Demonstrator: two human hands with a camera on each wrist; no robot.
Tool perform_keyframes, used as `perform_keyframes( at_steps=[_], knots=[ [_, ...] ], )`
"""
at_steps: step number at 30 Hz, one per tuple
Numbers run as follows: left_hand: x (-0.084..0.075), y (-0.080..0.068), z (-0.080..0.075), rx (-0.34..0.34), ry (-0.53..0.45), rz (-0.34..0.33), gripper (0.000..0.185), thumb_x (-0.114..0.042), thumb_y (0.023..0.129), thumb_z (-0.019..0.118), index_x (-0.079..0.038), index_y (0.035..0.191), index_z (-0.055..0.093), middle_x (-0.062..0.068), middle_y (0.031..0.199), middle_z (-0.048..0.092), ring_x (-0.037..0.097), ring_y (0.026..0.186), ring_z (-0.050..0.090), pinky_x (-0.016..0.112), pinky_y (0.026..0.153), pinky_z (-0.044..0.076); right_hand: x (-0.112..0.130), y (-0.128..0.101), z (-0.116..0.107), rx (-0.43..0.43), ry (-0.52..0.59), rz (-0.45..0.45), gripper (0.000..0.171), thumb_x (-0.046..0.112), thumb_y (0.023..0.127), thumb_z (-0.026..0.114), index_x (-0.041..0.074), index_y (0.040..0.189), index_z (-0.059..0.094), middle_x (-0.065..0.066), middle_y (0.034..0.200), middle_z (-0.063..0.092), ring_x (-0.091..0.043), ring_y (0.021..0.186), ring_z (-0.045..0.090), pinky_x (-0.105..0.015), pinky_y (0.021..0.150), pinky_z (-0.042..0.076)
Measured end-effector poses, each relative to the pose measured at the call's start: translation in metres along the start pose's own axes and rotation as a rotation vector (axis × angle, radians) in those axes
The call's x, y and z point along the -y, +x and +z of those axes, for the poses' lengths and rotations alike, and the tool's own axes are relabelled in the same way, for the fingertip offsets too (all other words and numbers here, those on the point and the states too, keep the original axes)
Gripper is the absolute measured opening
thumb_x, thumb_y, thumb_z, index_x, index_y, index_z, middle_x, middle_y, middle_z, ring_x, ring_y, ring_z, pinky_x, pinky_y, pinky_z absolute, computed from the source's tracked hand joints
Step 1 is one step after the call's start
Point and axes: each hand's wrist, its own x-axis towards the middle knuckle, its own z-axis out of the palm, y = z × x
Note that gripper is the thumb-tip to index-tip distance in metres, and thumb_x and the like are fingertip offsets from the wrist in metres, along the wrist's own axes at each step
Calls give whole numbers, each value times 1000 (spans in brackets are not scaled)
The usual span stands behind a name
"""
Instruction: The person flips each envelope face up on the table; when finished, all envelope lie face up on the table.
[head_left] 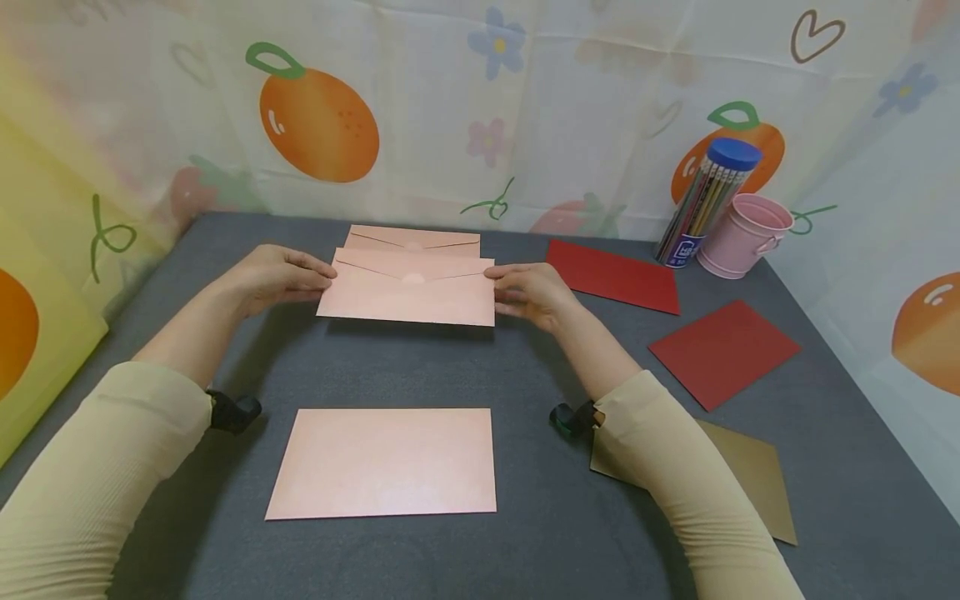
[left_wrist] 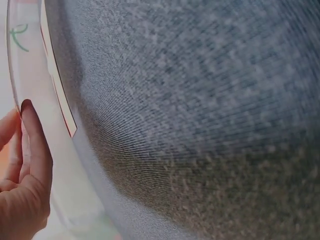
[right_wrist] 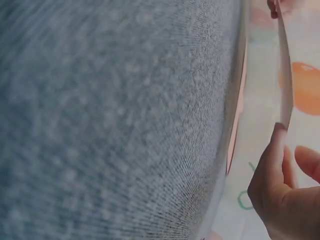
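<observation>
A pale pink envelope (head_left: 408, 300) hangs a little above the grey tabletop, flap side up, its shadow falling beneath it. My left hand (head_left: 281, 279) pinches its left end, and my right hand (head_left: 532, 292) holds the right end at the fingertips. Behind it a second pink envelope (head_left: 416, 236) lies on the table, partly covered by the held one. Closer to me lies another pink envelope (head_left: 382, 462), plain face up. Seen from the left wrist, the held envelope (left_wrist: 13, 65) is nearly edge-on; the right wrist view also shows the envelope (right_wrist: 286, 75) from its side.
Two red envelopes (head_left: 615, 275) lie to the right, with a gold-brown envelope (head_left: 750, 475) partly under my right forearm. At the back right corner stand a blue-lidded tube of pencils (head_left: 705, 204) and a pink pail (head_left: 738, 242). A fruit-printed curtain (head_left: 420, 100) hangs behind the table.
</observation>
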Motion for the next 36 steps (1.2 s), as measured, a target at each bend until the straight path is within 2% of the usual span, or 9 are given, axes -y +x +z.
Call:
perform_keyframes(
  at_steps=[2, 5, 9, 17, 24, 29, 36],
  knots=[
    [1, -1, 1, -12, 54, -23, 44, -18, 95, 66, 2, 133, 55, -7, 111, 59, -5, 85, 65, 23, 91, 58, -1, 0, 1, 5, -32, 10, 36, 2, 95, 57, 1, 131, 62, -2, 118, 60, -19, 95, 60, -34, 85, 61],
    [2, -1, 1, -20, 98, -50, 57, -17, 95, 66, 6, 141, 41, -3, 108, 59, -5, 82, 64, 23, 89, 59, -2, -1, 2, 21, -58, 29, 40, 4, 96, 57, 3, 136, 56, -2, 112, 58, -19, 95, 59, -41, 97, 58],
    [4, 0, 2, -13, 113, -68, 63, -13, 95, 65, 9, 145, 35, -4, 101, 63, -3, 79, 66, 25, 87, 60, -3, 0, 3, 39, -61, 47, 43, 4, 97, 56, 1, 140, 50, -4, 110, 57, -18, 93, 60, -41, 101, 56],
    [5, 0, 4, -16, 165, -95, 57, -9, 95, 64, 14, 141, 41, 5, 108, 63, 0, 77, 66, 26, 81, 62, -4, -1, 6, 93, -92, 67, 45, 1, 97, 54, -2, 141, 48, -9, 115, 58, -19, 94, 61, -39, 103, 54],
    [9, 3, 5, -11, 169, -97, 48, -3, 97, 56, 19, 137, 42, 4, 93, 67, 5, 75, 65, 26, 75, 62, -6, 0, 8, 119, -100, 83, 44, -1, 97, 52, -5, 141, 48, -11, 118, 54, -20, 97, 59, -41, 109, 51],
    [12, 6, 6, -6, 167, -106, 45, -3, 99, 51, 19, 137, 42, 4, 93, 65, 4, 76, 64, 26, 76, 62, -8, 0, 10, 149, -136, 90, 44, 2, 99, 52, -7, 142, 46, -15, 127, 52, -22, 103, 57, -42, 110, 49],
    [11, 6, 6, -5, 162, -125, 45, -10, 104, 44, 18, 139, 42, 4, 95, 65, 6, 76, 64, 26, 76, 61, -9, -1, 9, 142, -154, 99, 42, 4, 99, 53, -7, 140, 49, -14, 120, 56, -20, 103, 59, -37, 103, 53]
  ],
)
